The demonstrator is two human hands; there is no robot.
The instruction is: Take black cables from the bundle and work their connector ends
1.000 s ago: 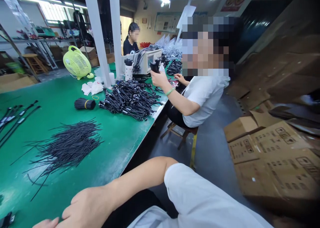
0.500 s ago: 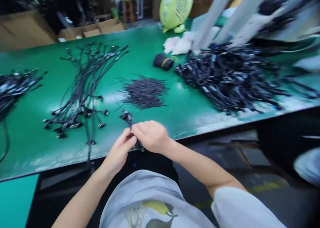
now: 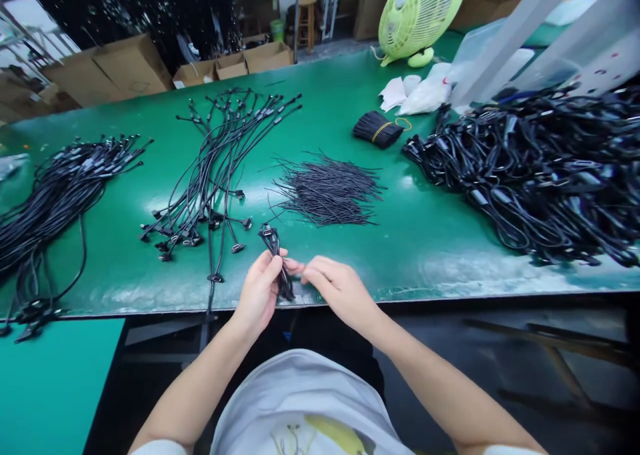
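Observation:
My left hand (image 3: 259, 292) grips a short black cable (image 3: 274, 258) with a small metal-tipped connector sticking up above my fingers. My right hand (image 3: 340, 290) lies just right of it, its fingertips reaching the cable; any grip there is hidden. Both hands are over the front edge of the green-topped workbench (image 3: 320, 275). Beyond them lie fanned black connector cables (image 3: 220, 162), a loose pile of short black strands (image 3: 327, 192), and a bundle of black strands (image 3: 377, 128) tied with yellow band. Coiled cables (image 3: 53, 205) lie left; a large cable heap (image 3: 530, 175) lies right.
A lime-green fan (image 3: 420, 15) and white plastic bags (image 3: 415, 92) stand at the bench's far side. Cardboard boxes (image 3: 130, 68) and a wooden stool (image 3: 307, 18) lie beyond it. Pale posts (image 3: 505, 42) rise at upper right.
My view has swung from the co-worker's side down onto the bench and levelled. My right hand has moved slightly rightward from the cable, which now stands more upright in my left hand.

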